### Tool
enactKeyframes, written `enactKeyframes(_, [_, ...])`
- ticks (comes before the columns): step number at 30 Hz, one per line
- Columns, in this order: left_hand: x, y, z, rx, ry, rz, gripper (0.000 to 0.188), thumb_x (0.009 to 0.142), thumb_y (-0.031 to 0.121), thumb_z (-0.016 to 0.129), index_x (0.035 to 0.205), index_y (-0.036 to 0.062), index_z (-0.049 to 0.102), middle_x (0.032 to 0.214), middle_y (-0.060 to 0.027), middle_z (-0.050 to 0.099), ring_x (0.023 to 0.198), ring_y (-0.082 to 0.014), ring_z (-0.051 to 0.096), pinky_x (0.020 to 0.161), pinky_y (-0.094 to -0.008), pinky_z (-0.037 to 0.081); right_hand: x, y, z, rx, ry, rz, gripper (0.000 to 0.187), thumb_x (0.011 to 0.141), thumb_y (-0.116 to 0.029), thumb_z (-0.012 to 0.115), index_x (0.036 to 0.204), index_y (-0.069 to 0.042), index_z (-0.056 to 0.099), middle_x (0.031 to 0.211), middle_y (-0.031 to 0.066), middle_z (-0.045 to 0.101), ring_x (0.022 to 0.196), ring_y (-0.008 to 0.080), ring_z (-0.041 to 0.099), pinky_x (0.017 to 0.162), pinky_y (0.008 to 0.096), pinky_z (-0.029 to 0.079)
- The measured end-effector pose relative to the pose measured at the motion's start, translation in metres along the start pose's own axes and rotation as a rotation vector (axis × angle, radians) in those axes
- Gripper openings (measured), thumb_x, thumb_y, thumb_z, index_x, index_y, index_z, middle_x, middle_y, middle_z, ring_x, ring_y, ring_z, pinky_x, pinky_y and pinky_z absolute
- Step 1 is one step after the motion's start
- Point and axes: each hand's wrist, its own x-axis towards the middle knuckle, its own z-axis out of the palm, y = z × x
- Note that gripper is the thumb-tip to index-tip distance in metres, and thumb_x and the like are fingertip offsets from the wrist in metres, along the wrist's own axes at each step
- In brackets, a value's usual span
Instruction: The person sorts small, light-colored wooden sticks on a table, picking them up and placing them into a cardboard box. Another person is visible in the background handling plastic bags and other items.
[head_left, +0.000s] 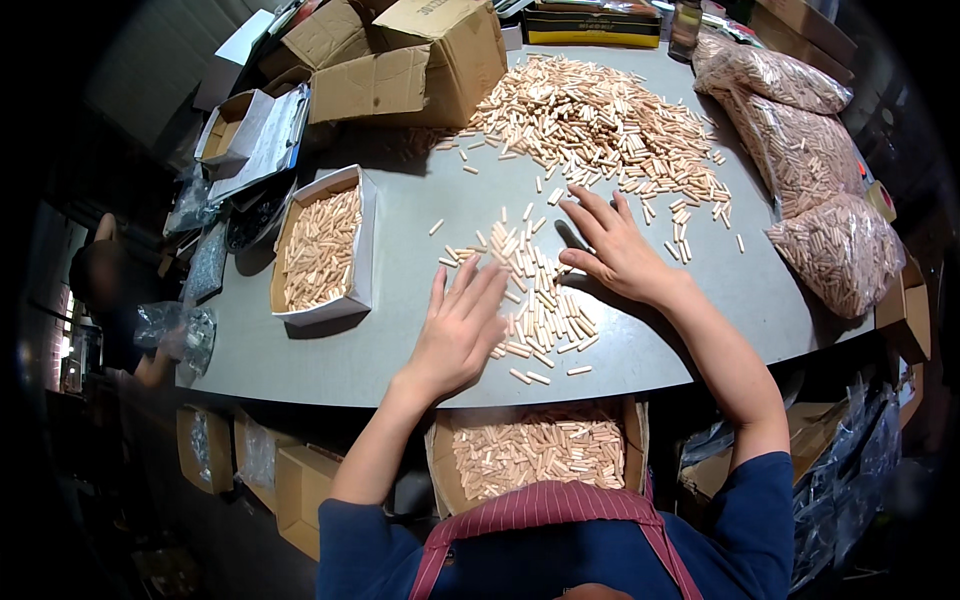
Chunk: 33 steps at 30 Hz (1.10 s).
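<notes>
Short wooden dowel pins (pixel 545 310) lie scattered in a loose patch on the table between my hands. My left hand (pixel 460 330) is at the left edge of this patch, fingers stretched out and slightly blurred, with nothing seen in its grasp. On the far right side of the patch, my right hand (pixel 620 250) hovers or rests with fingers spread; whether it touches the tabletop cannot be made out. Beyond it rises a large heap of the same pins (pixel 600 120). An open white box (pixel 365 250) filled with pins stands left of my left hand.
Under the table's near edge, a carton (pixel 440 465) full of pins sits before me. Bulging clear bags of pins (pixel 800 150) line the right side. An opened cardboard box (pixel 440 70) stands at the back left. Another person (pixel 110 290) is at the far left.
</notes>
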Motion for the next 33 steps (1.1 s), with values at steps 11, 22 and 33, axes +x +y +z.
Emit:
enactKeyframes(11, [0.002, 0.007, -0.001, 0.110, -0.052, 0.006, 0.055, 0.101, 0.024, 0.062, 0.155, 0.0163, 0.055, 0.162, -0.0231, 0.043, 0.154, -0.0472, 0.032, 0.127, -0.0630, 0.017, 0.000, 0.004, -0.001, -0.038, -0.067, 0.010, 0.070, 0.106, -0.051, 0.056, 0.157, -0.005, 0.042, 0.164, 0.0234, 0.036, 0.152, 0.0422, 0.036, 0.127, 0.0669, 0.016])
enactKeyframes(22, [0.012, -0.054, -0.001, -0.072, 0.228, -0.229, 0.055, 0.106, 0.025, 0.048, 0.152, -0.0049, 0.046, 0.160, -0.0323, 0.039, 0.153, -0.0543, 0.028, 0.126, -0.0619, 0.019, 0.005, 0.007, -0.001, 0.220, 0.079, 0.100, 0.080, 0.103, -0.045, 0.065, 0.160, 0.002, 0.033, 0.164, 0.0322, 0.033, 0.151, 0.0487, 0.034, 0.126, 0.0534, 0.029])
enactKeyframes(33, [0.063, -0.125, 0.011, -0.226, 0.073, -0.124, 0.057, 0.107, 0.028, 0.046, 0.152, -0.0063, 0.045, 0.156, -0.0287, 0.048, 0.147, -0.0444, 0.041, 0.126, -0.0476, 0.028, 0.007, 0.017, 0.002, 0.221, 0.036, 0.175, 0.080, 0.106, -0.050, 0.058, 0.159, 0.004, 0.032, 0.161, 0.0308, 0.041, 0.152, 0.0480, 0.035, 0.128, 0.0495, 0.029])
